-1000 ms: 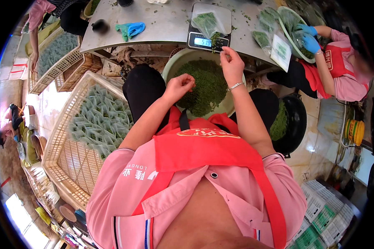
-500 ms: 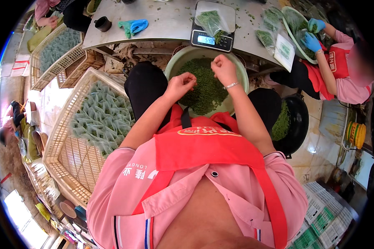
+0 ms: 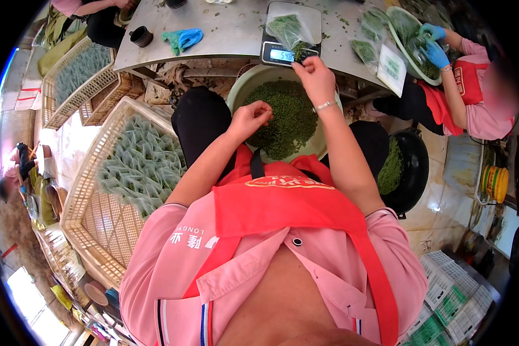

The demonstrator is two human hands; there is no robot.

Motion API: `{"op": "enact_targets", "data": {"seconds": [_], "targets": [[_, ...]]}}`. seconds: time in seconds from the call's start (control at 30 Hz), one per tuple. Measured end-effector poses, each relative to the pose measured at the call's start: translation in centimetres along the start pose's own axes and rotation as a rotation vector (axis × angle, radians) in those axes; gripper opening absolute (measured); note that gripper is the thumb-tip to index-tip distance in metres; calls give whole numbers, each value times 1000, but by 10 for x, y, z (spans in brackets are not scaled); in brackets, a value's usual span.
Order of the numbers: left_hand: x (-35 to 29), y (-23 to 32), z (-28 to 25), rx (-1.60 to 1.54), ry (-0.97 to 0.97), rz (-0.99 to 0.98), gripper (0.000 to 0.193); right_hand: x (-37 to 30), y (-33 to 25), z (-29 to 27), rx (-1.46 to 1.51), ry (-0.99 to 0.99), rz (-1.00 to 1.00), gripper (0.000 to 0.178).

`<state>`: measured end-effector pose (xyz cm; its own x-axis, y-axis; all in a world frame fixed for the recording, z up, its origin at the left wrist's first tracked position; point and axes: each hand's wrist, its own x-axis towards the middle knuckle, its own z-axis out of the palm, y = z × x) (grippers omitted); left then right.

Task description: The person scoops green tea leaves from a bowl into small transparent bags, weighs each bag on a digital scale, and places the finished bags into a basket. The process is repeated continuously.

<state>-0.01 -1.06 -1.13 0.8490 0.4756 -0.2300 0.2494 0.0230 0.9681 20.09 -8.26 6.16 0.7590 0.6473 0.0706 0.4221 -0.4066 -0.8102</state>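
A pale green basin [image 3: 329, 109] full of small green peppercorns [image 3: 278, 124] stands between my knees. My left hand [image 3: 251, 120] hovers over its left side with the fingers curled in a pinch; whatever they hold is hidden. My right hand [image 3: 317, 79] reaches to the front edge of a digital scale [image 3: 308, 55], thumb and fingertips pressed together. What is between them is too small to make out. On the scale lies a clear plastic bag [image 3: 288, 29] with green peppercorns inside, its mouth toward my right hand, and loose peppercorns spill by it.
A metal table [image 3: 225, 34] holds a dark cup [image 3: 141, 36] and a blue glove [image 3: 182, 40]. Left stands a crate [image 3: 106, 230] of filled bags. A blue-gloved co-worker [image 3: 464, 98] handles a basin [image 3: 398, 37] at right. A black tub [image 3: 412, 173] stands beside my right knee.
My right hand has moved up and away from over the basin to the scale's front edge. The left hand stays about where it was. The view has shifted slightly.
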Motion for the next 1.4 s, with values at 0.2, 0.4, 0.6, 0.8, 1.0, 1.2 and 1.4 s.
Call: {"op": "enact_targets", "data": {"seconds": [0.2,0.4,0.6,0.8,1.0,1.2,1.4], "targets": [[-3,15,-2,63,-1,-44,12,25,3,7,165,98,29,20],[-1,13,2,-300,27,100,37,-32,8,-9,558,-214,95,7],[4,16,2,-436,-93,42,39,-62,11,1,477,-510,143,8],[-3,22,-2,-432,-83,-12,19,-60,1,11,477,-572,133,9],[-3,26,-10,-425,-242,-45,13,-71,2,23,598,-366,207,10],[-11,22,-1,-415,-321,-95,12,-51,7,-1,743,-372,233,9],[1,25,-9,-434,-153,-27,16,-51,1,-14,812,-455,235,9]]}}
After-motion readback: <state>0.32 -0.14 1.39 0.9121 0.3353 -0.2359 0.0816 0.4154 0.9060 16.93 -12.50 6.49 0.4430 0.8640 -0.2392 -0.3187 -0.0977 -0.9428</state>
